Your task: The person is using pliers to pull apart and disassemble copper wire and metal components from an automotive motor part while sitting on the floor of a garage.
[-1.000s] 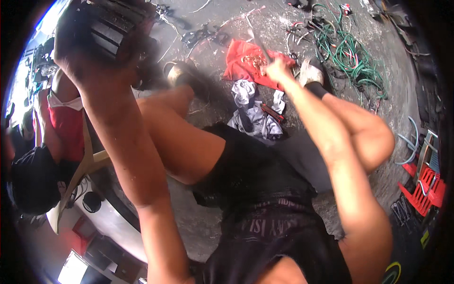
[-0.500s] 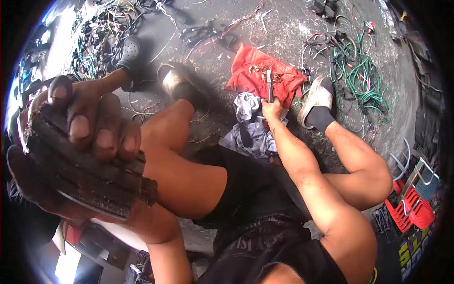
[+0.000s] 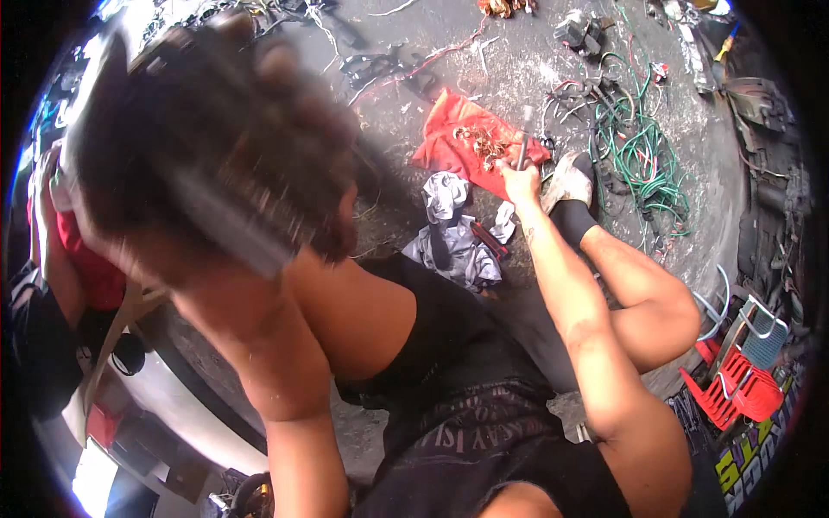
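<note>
My left hand [image 3: 324, 121] is raised close to the camera at the left, its fingers wrapped round a dark, grimy ridged block [image 3: 233, 181]. Motion smears both, and the block's exact kind cannot be made out. Farther off, at centre right, my right hand [image 3: 522, 184] grips a slim metal hand tool [image 3: 523, 151] whose far end is blurred. That hand is at the right edge of a red cloth [image 3: 440, 142] lying on the floor. Small copper-coloured scraps [image 3: 484, 147] rest on the cloth. Just nearer is a crumpled grey cloth [image 3: 453, 255] with a dark red-and-black item [image 3: 490, 240] on it.
Green wires [image 3: 643, 164] lie tangled on the floor at the right, near a dark block-like part [image 3: 580, 33]. A red plastic rack-like item [image 3: 738, 388] stands at lower right. Another person's arm [image 3: 60, 242] shows at the far left. My bent legs flank the work area.
My left hand has swung right and up with the ridged block. My right hand has shifted right with the tool, off the scraps. The view has turned slightly, showing the other person more.
</note>
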`<state>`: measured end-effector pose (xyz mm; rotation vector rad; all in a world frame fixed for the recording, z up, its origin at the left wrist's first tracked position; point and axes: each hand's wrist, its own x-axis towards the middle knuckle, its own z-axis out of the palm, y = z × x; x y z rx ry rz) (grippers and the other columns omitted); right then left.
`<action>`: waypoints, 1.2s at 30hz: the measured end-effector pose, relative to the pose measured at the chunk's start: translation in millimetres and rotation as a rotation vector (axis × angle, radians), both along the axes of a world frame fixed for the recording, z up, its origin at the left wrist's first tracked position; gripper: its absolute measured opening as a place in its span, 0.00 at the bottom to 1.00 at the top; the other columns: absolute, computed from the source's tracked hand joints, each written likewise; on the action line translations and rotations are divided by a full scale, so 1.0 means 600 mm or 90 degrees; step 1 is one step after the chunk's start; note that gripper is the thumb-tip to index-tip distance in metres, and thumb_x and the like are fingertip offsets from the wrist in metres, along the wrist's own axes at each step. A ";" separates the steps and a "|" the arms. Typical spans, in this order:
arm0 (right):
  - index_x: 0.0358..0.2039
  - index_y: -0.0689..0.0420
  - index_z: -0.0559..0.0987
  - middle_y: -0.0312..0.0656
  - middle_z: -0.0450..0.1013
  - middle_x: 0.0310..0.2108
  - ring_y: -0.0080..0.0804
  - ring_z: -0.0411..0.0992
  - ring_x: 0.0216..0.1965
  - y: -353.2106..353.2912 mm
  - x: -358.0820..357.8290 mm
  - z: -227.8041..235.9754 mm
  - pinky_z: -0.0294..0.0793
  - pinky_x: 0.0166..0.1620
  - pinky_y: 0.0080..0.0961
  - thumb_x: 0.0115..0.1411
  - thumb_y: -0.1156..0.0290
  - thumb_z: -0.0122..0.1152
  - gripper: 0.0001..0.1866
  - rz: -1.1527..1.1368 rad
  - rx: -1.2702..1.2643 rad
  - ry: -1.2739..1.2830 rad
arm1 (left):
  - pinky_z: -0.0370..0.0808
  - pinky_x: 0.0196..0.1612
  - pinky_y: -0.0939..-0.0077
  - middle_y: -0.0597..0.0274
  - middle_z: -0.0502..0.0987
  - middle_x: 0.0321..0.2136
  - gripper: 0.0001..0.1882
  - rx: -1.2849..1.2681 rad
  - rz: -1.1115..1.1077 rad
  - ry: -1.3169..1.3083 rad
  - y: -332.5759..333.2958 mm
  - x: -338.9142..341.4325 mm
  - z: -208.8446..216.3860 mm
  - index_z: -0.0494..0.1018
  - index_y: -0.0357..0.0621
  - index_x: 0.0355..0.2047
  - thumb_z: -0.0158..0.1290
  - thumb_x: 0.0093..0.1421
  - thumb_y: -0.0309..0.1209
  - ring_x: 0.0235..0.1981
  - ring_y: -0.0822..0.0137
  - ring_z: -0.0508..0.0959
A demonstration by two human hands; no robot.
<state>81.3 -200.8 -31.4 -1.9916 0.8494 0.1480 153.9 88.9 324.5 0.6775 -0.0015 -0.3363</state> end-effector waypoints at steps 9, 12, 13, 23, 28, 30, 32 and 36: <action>0.33 0.56 0.81 0.34 0.76 0.25 0.23 0.72 0.28 -0.145 0.122 0.243 0.72 0.35 0.27 0.52 0.45 0.68 0.24 0.312 -0.127 -0.084 | 0.79 0.18 0.79 0.59 0.75 0.22 0.19 0.224 0.284 0.003 -0.088 0.029 0.001 0.73 0.37 0.39 0.54 0.57 0.41 0.26 0.66 0.81; 0.40 0.54 0.82 0.25 0.70 0.21 0.14 0.65 0.23 -0.218 0.135 0.459 0.63 0.29 0.15 0.58 0.48 0.65 0.22 0.332 -0.075 -0.173 | 0.76 0.43 0.51 0.46 0.76 0.32 0.18 -0.140 -0.039 0.029 -0.072 0.081 -0.044 0.72 0.33 0.39 0.51 0.61 0.39 0.34 0.52 0.78; 0.41 0.56 0.81 0.27 0.71 0.24 0.13 0.65 0.24 -0.179 0.118 0.511 0.63 0.29 0.14 0.61 0.51 0.62 0.20 0.305 0.006 -0.247 | 0.77 0.41 0.50 0.46 0.76 0.31 0.18 -0.101 -0.004 0.050 -0.078 0.078 -0.049 0.71 0.33 0.38 0.51 0.62 0.39 0.33 0.51 0.78; 0.43 0.57 0.75 0.29 0.68 0.23 0.13 0.63 0.21 -0.128 0.015 0.597 0.64 0.24 0.13 0.59 0.62 0.64 0.16 0.318 0.265 -0.261 | 0.77 0.40 0.53 0.40 0.74 0.36 0.25 -0.183 -0.062 0.153 -0.167 0.019 -0.047 0.68 0.41 0.40 0.47 0.63 0.54 0.36 0.46 0.77; 0.39 0.60 0.71 0.34 0.73 0.26 0.17 0.69 0.25 -0.098 -0.042 0.587 0.69 0.29 0.18 0.54 0.75 0.64 0.14 0.367 0.356 -0.299 | 0.80 0.39 0.55 0.41 0.75 0.32 0.34 -0.256 -0.083 0.245 -0.177 -0.004 -0.057 0.70 0.34 0.39 0.48 0.60 0.61 0.33 0.49 0.78; 0.27 0.61 0.75 0.34 0.71 0.18 0.19 0.68 0.21 -0.104 -0.051 0.593 0.67 0.27 0.19 0.51 0.78 0.60 0.03 0.509 0.181 -0.171 | 0.80 0.38 0.57 0.45 0.75 0.31 0.33 -0.228 -0.082 0.253 -0.167 -0.002 -0.062 0.70 0.36 0.38 0.49 0.60 0.61 0.31 0.51 0.78; 0.30 0.62 0.77 0.34 0.69 0.19 0.18 0.66 0.21 -0.100 -0.059 0.601 0.65 0.26 0.18 0.50 0.78 0.61 0.05 0.531 0.233 -0.123 | 0.80 0.36 0.57 0.46 0.75 0.30 0.34 -0.203 -0.065 0.250 -0.173 0.003 -0.067 0.70 0.38 0.37 0.49 0.59 0.62 0.31 0.51 0.79; 0.33 0.64 0.79 0.32 0.69 0.22 0.17 0.65 0.22 -0.094 -0.075 0.593 0.64 0.27 0.17 0.48 0.81 0.65 0.10 0.503 0.244 -0.163 | 0.81 0.34 0.53 0.44 0.77 0.30 0.36 -0.217 -0.078 0.250 -0.177 0.008 -0.081 0.71 0.40 0.37 0.47 0.57 0.66 0.29 0.49 0.81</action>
